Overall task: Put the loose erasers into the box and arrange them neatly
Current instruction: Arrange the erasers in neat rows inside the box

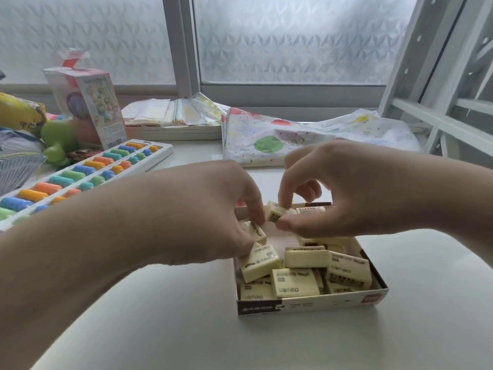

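A shallow cardboard box (312, 303) sits on the white table and holds several cream erasers lying at mixed angles. My right hand (346, 188) hovers over the box's far end and pinches one eraser (275, 211) between thumb and forefinger. My left hand (208, 209) reaches in from the left, over the box's far left corner, its fingertips gripping another eraser (254, 231). A tilted eraser (260, 261) leans just below that hand. Flat erasers (294, 283) fill the near part of the box.
A white tray of coloured pieces (88, 172) lies at the left. Behind it stand a printed carton (93, 108) and green toys (57, 142). Spotted wrapping paper (266, 140) and stacked papers (173, 116) lie by the window. A white metal rack (440, 89) rises at right.
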`<move>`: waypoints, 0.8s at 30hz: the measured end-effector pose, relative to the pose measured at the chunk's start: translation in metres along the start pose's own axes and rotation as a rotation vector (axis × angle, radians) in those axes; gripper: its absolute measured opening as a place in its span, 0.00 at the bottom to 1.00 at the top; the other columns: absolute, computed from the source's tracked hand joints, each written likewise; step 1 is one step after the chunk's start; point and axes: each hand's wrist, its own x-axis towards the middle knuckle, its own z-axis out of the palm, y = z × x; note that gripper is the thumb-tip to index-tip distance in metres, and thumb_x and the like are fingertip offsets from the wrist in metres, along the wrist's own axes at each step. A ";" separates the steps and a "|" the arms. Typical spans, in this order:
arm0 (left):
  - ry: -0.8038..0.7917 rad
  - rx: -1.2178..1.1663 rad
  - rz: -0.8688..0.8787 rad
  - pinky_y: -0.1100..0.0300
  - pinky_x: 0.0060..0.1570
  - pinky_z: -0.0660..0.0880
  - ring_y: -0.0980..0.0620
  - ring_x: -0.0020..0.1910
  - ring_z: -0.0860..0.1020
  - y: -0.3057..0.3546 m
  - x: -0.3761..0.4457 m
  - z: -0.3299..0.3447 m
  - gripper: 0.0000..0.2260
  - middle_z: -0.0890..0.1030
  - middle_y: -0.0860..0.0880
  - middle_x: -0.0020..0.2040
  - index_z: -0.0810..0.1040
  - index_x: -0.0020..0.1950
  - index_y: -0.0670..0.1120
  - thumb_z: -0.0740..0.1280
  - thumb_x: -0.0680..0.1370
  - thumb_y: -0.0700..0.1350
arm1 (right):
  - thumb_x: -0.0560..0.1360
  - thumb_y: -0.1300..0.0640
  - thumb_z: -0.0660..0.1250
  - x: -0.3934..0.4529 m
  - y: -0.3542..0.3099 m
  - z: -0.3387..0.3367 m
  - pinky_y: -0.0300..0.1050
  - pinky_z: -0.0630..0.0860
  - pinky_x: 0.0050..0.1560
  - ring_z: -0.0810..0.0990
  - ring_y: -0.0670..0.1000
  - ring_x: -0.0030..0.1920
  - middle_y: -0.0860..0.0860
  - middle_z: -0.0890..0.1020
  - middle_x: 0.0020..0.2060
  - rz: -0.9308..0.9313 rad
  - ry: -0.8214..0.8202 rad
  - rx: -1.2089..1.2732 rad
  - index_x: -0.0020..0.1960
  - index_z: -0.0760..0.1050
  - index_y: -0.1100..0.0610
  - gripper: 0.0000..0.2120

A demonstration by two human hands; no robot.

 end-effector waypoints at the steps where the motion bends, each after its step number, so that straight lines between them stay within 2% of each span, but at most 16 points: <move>1: 0.007 -0.004 -0.007 0.70 0.31 0.69 0.67 0.35 0.76 0.000 0.000 0.000 0.08 0.75 0.63 0.36 0.83 0.51 0.62 0.71 0.72 0.53 | 0.69 0.33 0.65 0.000 0.001 -0.002 0.42 0.75 0.42 0.76 0.45 0.44 0.44 0.78 0.38 -0.006 0.016 0.024 0.43 0.81 0.42 0.14; 4: 0.029 0.009 -0.007 0.70 0.28 0.68 0.66 0.32 0.76 0.001 -0.002 -0.001 0.07 0.75 0.63 0.31 0.84 0.49 0.63 0.71 0.72 0.58 | 0.68 0.32 0.66 0.001 0.004 -0.005 0.47 0.77 0.42 0.78 0.46 0.40 0.46 0.80 0.37 0.015 0.016 0.100 0.43 0.81 0.43 0.16; 6: 0.073 0.045 0.010 0.66 0.34 0.74 0.64 0.35 0.77 -0.001 -0.001 -0.001 0.10 0.78 0.63 0.34 0.85 0.46 0.61 0.72 0.70 0.63 | 0.66 0.32 0.68 0.001 0.006 -0.005 0.50 0.78 0.42 0.78 0.46 0.39 0.47 0.81 0.37 0.018 -0.006 0.109 0.43 0.81 0.42 0.17; 9: 0.137 0.102 0.023 0.58 0.43 0.80 0.63 0.40 0.79 -0.004 0.000 0.001 0.15 0.80 0.60 0.40 0.84 0.40 0.55 0.71 0.68 0.66 | 0.63 0.32 0.72 0.000 0.006 -0.006 0.45 0.76 0.42 0.77 0.46 0.40 0.46 0.79 0.36 0.008 -0.015 0.139 0.44 0.84 0.42 0.17; 11: 0.144 0.106 0.039 0.56 0.44 0.81 0.61 0.39 0.81 -0.003 -0.001 0.001 0.15 0.82 0.58 0.42 0.85 0.40 0.55 0.71 0.69 0.65 | 0.61 0.31 0.73 0.000 0.003 -0.005 0.43 0.75 0.41 0.76 0.45 0.40 0.45 0.78 0.36 0.014 -0.013 0.142 0.44 0.85 0.41 0.18; 13: 0.154 0.122 0.051 0.58 0.45 0.81 0.62 0.39 0.81 -0.001 -0.002 0.001 0.12 0.83 0.59 0.43 0.85 0.42 0.55 0.72 0.70 0.62 | 0.61 0.30 0.72 0.002 -0.001 -0.001 0.47 0.77 0.43 0.77 0.44 0.41 0.44 0.79 0.37 0.038 -0.020 0.107 0.43 0.85 0.41 0.19; 17: 0.181 0.114 0.071 0.58 0.44 0.82 0.61 0.38 0.82 0.001 -0.003 0.002 0.06 0.83 0.58 0.41 0.84 0.43 0.55 0.72 0.71 0.56 | 0.63 0.29 0.69 0.002 -0.007 0.001 0.49 0.79 0.43 0.78 0.43 0.40 0.43 0.79 0.37 0.072 -0.019 0.033 0.41 0.85 0.41 0.18; 19: 0.173 0.116 0.085 0.57 0.44 0.82 0.60 0.40 0.81 0.001 -0.003 0.003 0.04 0.82 0.59 0.41 0.84 0.44 0.56 0.72 0.71 0.54 | 0.65 0.30 0.69 0.001 -0.010 0.002 0.46 0.78 0.40 0.78 0.41 0.39 0.42 0.79 0.36 0.093 -0.015 -0.022 0.41 0.84 0.41 0.17; 22: 0.168 0.141 0.102 0.58 0.46 0.80 0.61 0.44 0.78 0.002 -0.003 0.003 0.04 0.80 0.60 0.43 0.83 0.46 0.58 0.72 0.72 0.54 | 0.68 0.31 0.68 0.000 -0.013 0.006 0.38 0.71 0.35 0.75 0.35 0.38 0.41 0.78 0.36 0.124 -0.025 -0.119 0.43 0.80 0.41 0.14; 24: 0.172 0.145 0.115 0.58 0.48 0.79 0.61 0.45 0.77 0.001 -0.003 0.004 0.06 0.79 0.61 0.45 0.82 0.48 0.60 0.72 0.73 0.55 | 0.69 0.32 0.67 0.002 -0.016 0.008 0.38 0.71 0.35 0.74 0.36 0.37 0.40 0.78 0.37 0.136 -0.018 -0.136 0.45 0.81 0.41 0.15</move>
